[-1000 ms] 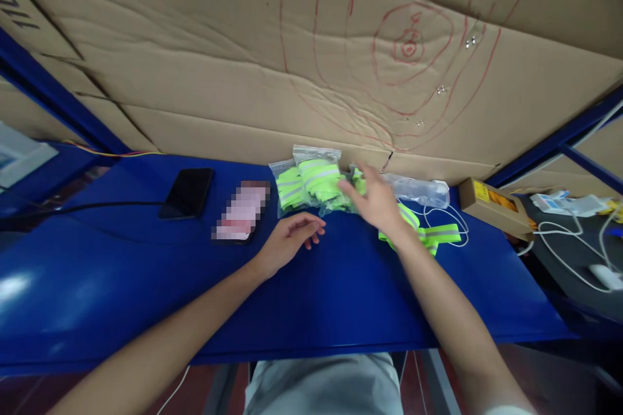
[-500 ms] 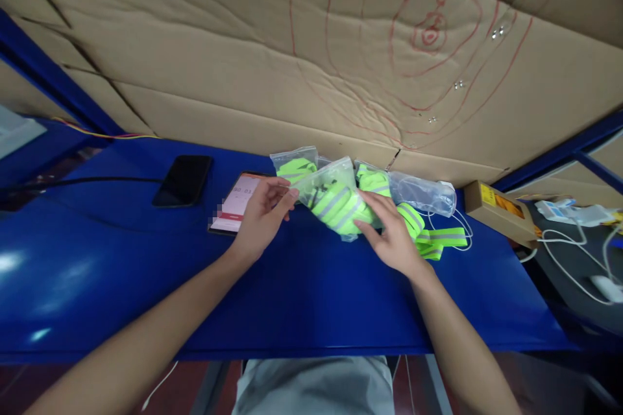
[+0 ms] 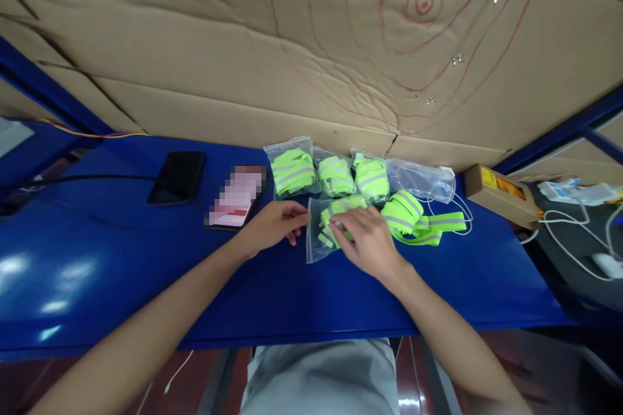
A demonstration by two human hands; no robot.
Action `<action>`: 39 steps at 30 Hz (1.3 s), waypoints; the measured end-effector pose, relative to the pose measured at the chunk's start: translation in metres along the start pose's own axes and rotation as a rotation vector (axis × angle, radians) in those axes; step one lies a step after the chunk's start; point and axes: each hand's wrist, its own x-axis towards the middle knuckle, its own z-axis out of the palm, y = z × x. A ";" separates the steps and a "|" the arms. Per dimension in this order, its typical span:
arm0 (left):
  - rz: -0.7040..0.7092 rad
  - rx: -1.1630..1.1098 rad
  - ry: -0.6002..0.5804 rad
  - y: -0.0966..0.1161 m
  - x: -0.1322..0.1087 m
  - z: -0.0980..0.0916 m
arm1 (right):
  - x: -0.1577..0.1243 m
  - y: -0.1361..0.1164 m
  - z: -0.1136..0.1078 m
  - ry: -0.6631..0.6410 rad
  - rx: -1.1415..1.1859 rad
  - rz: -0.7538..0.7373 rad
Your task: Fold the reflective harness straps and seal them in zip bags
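The right hand [image 3: 367, 243] lies on a clear bag of neon yellow straps [image 3: 325, 231], its fingers bent down and pressing the plastic to the blue table [image 3: 146, 259]. The left hand [image 3: 272, 225], at nine o'clock of the bag, pinches its left edge between thumb and fingers. The bag lies flat near the middle of the table. At twelve o'clock sit three more filled bags [image 3: 335, 174] in a row along the cardboard wall [image 3: 195, 65]. A loose strap [image 3: 418, 220] lies at three o'clock, two phones [image 3: 204, 188] at nine o'clock.
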 end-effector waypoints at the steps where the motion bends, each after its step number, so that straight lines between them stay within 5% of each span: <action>1: -0.011 -0.024 -0.038 0.000 0.000 -0.001 | -0.001 -0.006 0.004 -0.049 0.018 -0.004; 6: -0.005 -0.113 -0.114 -0.002 -0.002 0.001 | -0.001 -0.017 0.012 -0.191 0.096 0.110; 14: 0.058 -0.218 -0.190 0.004 -0.007 0.013 | 0.002 -0.017 0.003 -0.155 0.266 0.246; 20: 0.110 -0.251 -0.191 0.008 -0.010 0.018 | 0.003 -0.013 -0.005 -0.198 0.636 0.320; 26: 0.188 -0.392 0.030 0.010 -0.009 0.014 | 0.005 0.004 -0.021 0.076 0.724 0.540; 29: 0.167 -0.615 -0.009 0.012 -0.009 0.013 | 0.008 0.017 -0.023 0.131 0.736 0.565; 32: 0.138 -0.840 -0.094 0.018 -0.013 0.012 | 0.009 0.027 -0.016 0.110 0.839 0.675; 39: 0.155 -0.998 -0.014 0.029 -0.019 0.000 | 0.013 0.029 -0.007 -0.110 1.124 0.873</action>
